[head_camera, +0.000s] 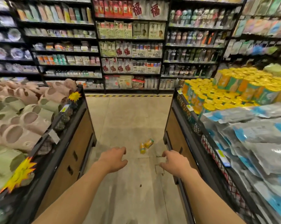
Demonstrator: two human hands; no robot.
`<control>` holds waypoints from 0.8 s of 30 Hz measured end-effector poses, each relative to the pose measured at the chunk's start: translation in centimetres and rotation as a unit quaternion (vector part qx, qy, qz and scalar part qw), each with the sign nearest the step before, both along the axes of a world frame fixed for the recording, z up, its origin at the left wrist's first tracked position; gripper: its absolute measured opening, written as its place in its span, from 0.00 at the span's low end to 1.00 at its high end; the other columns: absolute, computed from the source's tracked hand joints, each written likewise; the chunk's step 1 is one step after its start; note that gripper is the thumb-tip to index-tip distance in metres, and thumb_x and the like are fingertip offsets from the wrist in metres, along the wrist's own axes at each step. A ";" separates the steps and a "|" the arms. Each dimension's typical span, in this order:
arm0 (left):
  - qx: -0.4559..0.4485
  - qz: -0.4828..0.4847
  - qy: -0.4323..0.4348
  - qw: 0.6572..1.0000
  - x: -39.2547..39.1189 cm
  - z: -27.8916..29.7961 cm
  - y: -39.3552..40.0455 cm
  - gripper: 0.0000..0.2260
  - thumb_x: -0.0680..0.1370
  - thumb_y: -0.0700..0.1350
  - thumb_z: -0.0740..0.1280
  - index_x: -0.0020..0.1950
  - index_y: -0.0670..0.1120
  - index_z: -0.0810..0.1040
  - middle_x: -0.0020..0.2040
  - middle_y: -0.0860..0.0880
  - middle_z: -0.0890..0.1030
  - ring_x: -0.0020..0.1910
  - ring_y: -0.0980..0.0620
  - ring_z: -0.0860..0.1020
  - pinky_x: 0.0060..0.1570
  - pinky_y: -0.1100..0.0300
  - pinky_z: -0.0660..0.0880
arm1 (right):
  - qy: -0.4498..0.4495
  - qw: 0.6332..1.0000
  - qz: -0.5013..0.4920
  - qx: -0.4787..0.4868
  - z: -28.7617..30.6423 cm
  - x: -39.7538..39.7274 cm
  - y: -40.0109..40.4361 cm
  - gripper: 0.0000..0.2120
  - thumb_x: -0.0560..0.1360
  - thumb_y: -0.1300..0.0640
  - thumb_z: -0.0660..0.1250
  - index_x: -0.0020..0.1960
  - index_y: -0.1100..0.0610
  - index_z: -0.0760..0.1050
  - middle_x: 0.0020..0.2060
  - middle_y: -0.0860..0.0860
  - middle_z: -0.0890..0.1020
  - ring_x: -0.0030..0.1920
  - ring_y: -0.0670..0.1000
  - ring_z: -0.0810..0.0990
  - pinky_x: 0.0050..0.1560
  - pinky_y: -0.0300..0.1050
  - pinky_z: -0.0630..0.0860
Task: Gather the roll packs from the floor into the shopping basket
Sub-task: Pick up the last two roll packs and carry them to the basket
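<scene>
Head view: both your arms reach forward down the aisle, nothing held. Left hand (114, 159) has its fingers loosely curled, grasping nothing; right hand (173, 164) likewise, fingers relaxed and empty. Two roll packs (146, 145), yellow and orange with green, lie touching each other on the floor (128, 120), just beyond your hands and between them, a little nearer the right hand. Left of the packs stands a display bin (68, 143) of pink and green rolls; right of the packs, a second bin (181, 126) stacked with matching yellow-topped packs (225, 91) and silver-blue bags. Beyond the packs, a striped line crosses the floor before the shelving (131, 46).

Shopping basket: not in view; position cannot be told.

Step in hand, as judged: approach, before the first pickup. Neither pack is touched yet.

Next move calls for: crouch or lean until the packs come within reach, then close fingers round one pack. You must also locate the basket before any drop-off.
</scene>
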State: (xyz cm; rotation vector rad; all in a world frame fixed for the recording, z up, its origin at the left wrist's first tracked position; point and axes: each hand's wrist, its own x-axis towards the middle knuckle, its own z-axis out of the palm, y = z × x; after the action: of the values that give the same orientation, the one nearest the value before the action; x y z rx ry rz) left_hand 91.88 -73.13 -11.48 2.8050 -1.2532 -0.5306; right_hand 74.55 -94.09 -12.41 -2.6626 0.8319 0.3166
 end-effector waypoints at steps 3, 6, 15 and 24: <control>-0.004 -0.003 0.017 1.000 4.7 -2.3 -5.0 0.21 0.80 0.57 0.62 0.70 0.50 0.69 0.67 0.48 0.76 0.65 0.46 0.75 0.58 0.53 0.73 | 0.011 1.000 -0.010 0.010 -0.9 4.3 -4.1 0.26 0.77 0.39 0.65 0.71 0.48 0.72 0.65 0.49 0.77 0.63 0.53 0.78 0.60 0.53 0.77; -0.017 -0.006 0.037 0.999 9.9 -4.5 -10.1 0.19 0.80 0.58 0.62 0.68 0.51 0.70 0.66 0.49 0.77 0.65 0.48 0.75 0.58 0.56 0.71 | 0.027 0.999 -0.024 0.023 -1.0 8.8 -8.3 0.26 0.75 0.38 0.66 0.70 0.48 0.72 0.64 0.49 0.77 0.63 0.53 0.77 0.60 0.52 0.76; -0.056 -0.014 0.041 0.998 23.2 -2.8 -22.7 0.19 0.80 0.58 0.62 0.67 0.50 0.71 0.64 0.49 0.77 0.63 0.47 0.76 0.58 0.54 0.73 | 0.013 0.997 -0.064 0.026 1.2 21.7 -19.7 0.23 0.76 0.39 0.67 0.67 0.48 0.73 0.62 0.50 0.78 0.61 0.54 0.78 0.52 0.49 0.72; -0.050 0.004 0.030 0.998 33.0 -3.9 -32.4 0.20 0.80 0.58 0.61 0.68 0.51 0.70 0.64 0.49 0.77 0.62 0.47 0.76 0.58 0.52 0.75 | 0.016 0.999 -0.045 0.027 -1.4 32.2 -30.4 0.22 0.75 0.38 0.66 0.63 0.49 0.75 0.59 0.50 0.80 0.57 0.53 0.79 0.51 0.49 0.76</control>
State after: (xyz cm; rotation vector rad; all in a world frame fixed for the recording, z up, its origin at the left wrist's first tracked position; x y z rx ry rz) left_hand 124.93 -105.55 -15.35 2.6900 -1.2217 -0.5302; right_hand 106.80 -124.52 -13.78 -2.5673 0.9349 0.3548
